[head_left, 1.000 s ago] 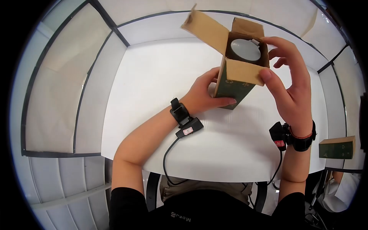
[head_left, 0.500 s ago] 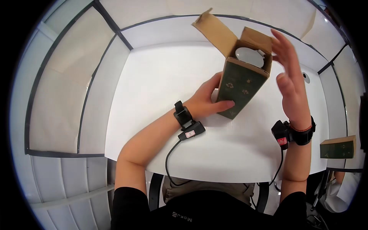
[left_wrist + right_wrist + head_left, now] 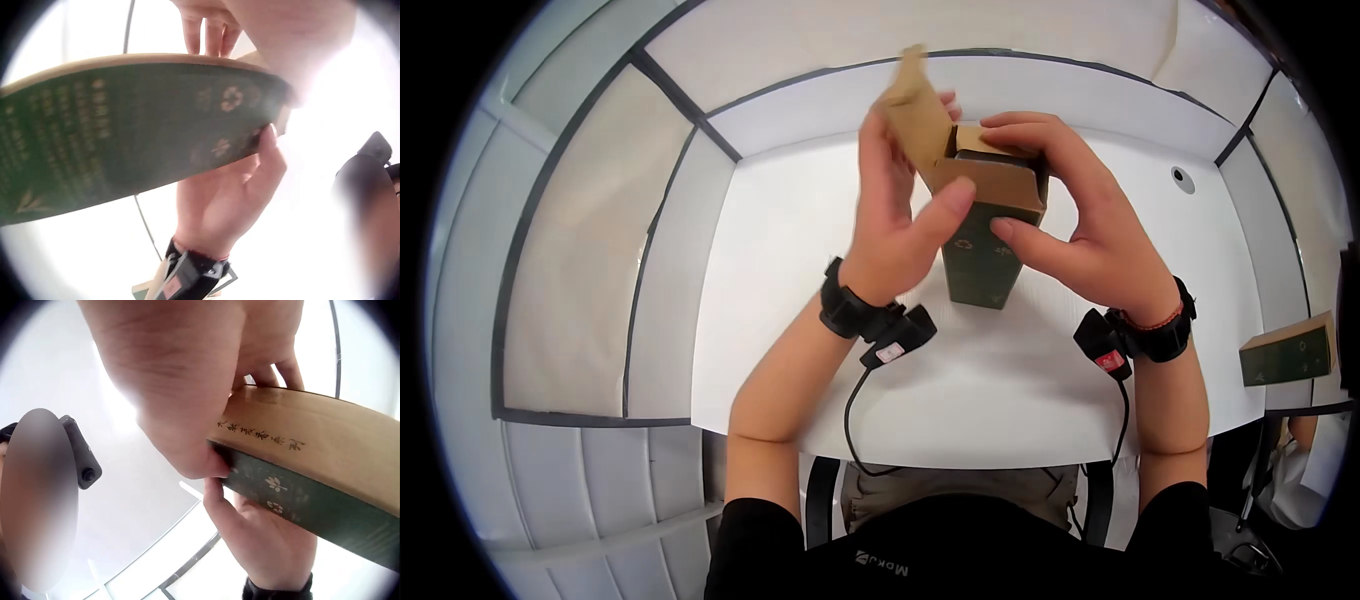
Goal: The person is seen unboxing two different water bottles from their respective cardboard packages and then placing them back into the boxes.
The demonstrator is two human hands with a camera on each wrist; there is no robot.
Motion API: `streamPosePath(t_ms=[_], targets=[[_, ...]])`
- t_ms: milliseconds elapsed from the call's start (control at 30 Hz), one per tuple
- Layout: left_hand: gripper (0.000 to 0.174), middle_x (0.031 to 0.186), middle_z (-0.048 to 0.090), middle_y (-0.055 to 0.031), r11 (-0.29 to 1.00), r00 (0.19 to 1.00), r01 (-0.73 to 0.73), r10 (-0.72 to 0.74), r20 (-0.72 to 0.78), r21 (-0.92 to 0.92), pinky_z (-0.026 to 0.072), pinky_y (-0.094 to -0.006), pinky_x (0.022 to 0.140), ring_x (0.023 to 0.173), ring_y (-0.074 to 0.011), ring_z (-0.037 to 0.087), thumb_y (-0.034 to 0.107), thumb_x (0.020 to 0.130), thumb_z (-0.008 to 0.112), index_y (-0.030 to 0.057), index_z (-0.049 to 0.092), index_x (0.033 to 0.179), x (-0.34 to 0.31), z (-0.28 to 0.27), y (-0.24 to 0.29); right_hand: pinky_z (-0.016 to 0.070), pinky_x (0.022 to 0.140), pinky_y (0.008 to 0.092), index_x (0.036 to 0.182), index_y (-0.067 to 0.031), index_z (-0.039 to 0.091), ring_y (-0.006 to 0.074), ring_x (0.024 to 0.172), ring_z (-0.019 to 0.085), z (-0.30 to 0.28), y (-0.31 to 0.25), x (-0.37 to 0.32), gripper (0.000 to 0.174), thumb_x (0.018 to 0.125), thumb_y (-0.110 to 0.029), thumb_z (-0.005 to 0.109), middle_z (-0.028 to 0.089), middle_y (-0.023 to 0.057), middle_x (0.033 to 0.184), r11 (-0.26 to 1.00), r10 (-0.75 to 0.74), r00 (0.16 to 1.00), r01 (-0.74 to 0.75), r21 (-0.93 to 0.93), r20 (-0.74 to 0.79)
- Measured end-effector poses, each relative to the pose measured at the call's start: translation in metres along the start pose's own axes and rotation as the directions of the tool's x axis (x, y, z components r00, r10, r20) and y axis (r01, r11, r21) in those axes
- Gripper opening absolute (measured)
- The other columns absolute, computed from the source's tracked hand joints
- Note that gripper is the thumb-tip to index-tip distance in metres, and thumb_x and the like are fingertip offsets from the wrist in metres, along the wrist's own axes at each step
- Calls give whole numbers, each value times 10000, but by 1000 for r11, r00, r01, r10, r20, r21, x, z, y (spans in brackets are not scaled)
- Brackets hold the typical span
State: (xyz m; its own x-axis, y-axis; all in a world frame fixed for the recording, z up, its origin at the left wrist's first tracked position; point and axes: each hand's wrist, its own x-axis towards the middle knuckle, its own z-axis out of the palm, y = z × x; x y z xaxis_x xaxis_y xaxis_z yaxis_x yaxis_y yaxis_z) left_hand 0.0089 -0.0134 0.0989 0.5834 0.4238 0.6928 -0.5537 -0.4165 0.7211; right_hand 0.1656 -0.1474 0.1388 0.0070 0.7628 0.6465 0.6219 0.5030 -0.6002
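Note:
A tall green cardboard box (image 3: pixel 983 265) with tan inner flaps stands upright in front of me in the head view, its top open. My left hand (image 3: pixel 890 215) is at its top left corner, thumb on the front edge and fingers behind the long raised flap (image 3: pixel 920 115). With thumb on the front and fingers over the back, my right hand (image 3: pixel 1090 225) grips the top right. Between the flaps shows the dark edge of an item (image 3: pixel 1000 158) inside; the rest of it is hidden. Both wrist views show the box's printed sides (image 3: pixel 137 131) (image 3: pixel 312 481) with hands around one end.
Another green and tan box (image 3: pixel 1288 350) lies at the table's right edge. A round cable hole (image 3: pixel 1183 180) sits at the back right of the white table (image 3: pixel 800 250). Low white panels enclose the table, and cables run from both wrist cameras.
My left hand has gone from the box's lower side up to its top flap. My right hand has come in from beside the box onto its upper edge. The box has shifted left and turned.

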Motion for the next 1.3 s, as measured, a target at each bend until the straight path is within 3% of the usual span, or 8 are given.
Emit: streamPosePath(t_ms=[33, 167, 300, 433, 767, 867, 967, 1300], targets=[[686, 1484, 440, -192, 989, 996, -80, 83, -15, 120, 399, -455, 1123, 1363, -319, 467, 145, 938, 557, 46, 224, 1529, 11, 4, 10, 446, 1025, 369, 1271, -10, 549, 261, 1155, 584, -2, -2, 0, 514, 816, -158, 736, 583, 131, 1270, 1000, 23, 999, -23, 0, 24], [559, 1371, 554, -150, 981, 986, -154, 144, 89, 119, 429, -410, 1089, 1233, -277, 579, -58, 888, 457, 51, 430, 1435, 35, 8, 18, 439, 1057, 389, 1356, -14, 453, 287, 1209, 578, -5, 5, -4, 662, 811, -190, 788, 573, 153, 1295, 989, 88, 994, -95, 111, 62], [548, 1271, 569, -89, 953, 950, -191, 120, 288, 233, 465, -361, 1013, 1163, -250, 581, -68, 739, 520, 47, 577, 1271, 40, 8, 20, 435, 1082, 412, 1412, -21, 366, 314, 1252, 572, -12, 6, -6, 805, 786, -199, 839, 580, 172, 1297, 978, 142, 986, -154, 143, 89], [537, 1178, 564, -109, 886, 927, -222, 62, 371, 407, 491, -371, 911, 1059, -265, 584, 65, 716, 647, 77, 603, 1251, 40, 4, 38, 455, 1059, 411, 1403, -26, 398, 310, 1207, 607, -22, -8, -2, 779, 793, -243, 831, 614, 180, 1283, 968, 226, 964, -239, 80, 142], [497, 1202, 555, -121, 843, 913, -258, 55, 403, 471, 493, -374, 898, 1056, -269, 582, 81, 731, 644, 63, 617, 1227, 40, 3, 39, 478, 1000, 408, 1410, -28, 443, 301, 1178, 613, -24, 0, -4, 742, 815, -283, 807, 638, 151, 1255, 981, 178, 971, -187, 46, 158], [494, 1202, 552, -126, 834, 908, -278, 66, 414, 477, 493, -371, 892, 1047, -270, 581, 81, 730, 632, 58, 617, 1223, 40, 3, 40, 450, 1043, 407, 1426, -46, 443, 253, 1176, 608, -25, -5, -5, 704, 824, -156, 792, 634, 118, 1275, 982, 181, 969, -187, 22, 168], [492, 1203, 550, -130, 834, 907, -281, 70, 415, 475, 492, -370, 890, 1043, -271, 580, 85, 728, 627, 54, 616, 1219, 40, 3, 39, 481, 984, 409, 1410, -31, 447, 300, 1162, 615, -23, -1, -5, 744, 816, -301, 806, 638, 148, 1250, 985, 166, 974, -172, 22, 156], [501, 1215, 553, -139, 758, 896, -361, 120, 427, 543, 497, -382, 889, 1054, -283, 579, 118, 732, 633, 56, 622, 1229, 39, 0, 34, 486, 962, 398, 1415, -48, 446, 301, 1142, 626, -22, 3, -5, 730, 827, -307, 792, 645, 142, 1250, 988, 153, 977, -156, 13, 145]])
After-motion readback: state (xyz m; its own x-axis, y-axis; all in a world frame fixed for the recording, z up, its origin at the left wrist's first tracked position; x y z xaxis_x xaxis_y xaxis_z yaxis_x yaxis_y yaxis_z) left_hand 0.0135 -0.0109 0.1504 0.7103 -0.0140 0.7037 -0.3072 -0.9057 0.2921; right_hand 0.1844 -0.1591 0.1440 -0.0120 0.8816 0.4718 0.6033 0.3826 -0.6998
